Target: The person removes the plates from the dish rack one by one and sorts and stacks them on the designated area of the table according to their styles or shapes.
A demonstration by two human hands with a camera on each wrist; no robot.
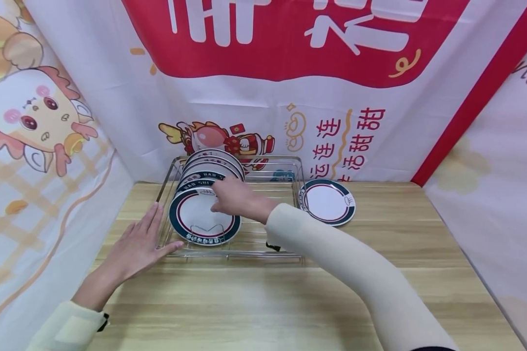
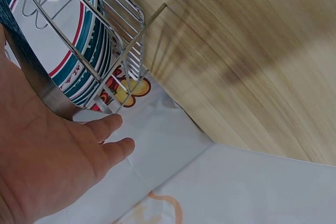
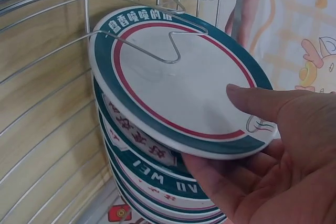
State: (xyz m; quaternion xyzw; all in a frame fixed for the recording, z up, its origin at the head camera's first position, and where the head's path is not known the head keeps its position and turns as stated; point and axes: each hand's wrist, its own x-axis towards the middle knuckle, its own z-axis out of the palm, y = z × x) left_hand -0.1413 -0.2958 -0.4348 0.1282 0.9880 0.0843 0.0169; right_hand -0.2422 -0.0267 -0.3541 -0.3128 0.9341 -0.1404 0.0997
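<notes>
Right hand (image 1: 236,197): pinches a round, white, green-and-red-ringed plate (image 1: 202,214)
Plate: leans at the front left of the silver metal wire rack (image 1: 250,253)
Left hand (image 1: 136,248): fingers straight, beside rack
Clink: a loose pinch could drop plate

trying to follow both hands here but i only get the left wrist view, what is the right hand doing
Observer: The right hand grips the frontmost plate by its edge.
Operator: ok, any plate outside the rack
Observer: Yes, one loose plate shows on the wooden table, beside the right end of the wire rack.
Operator: and what's on the cloth behind it, i just see a bit of print
Observer: The cloth has a large red panel with white characters.
</notes>
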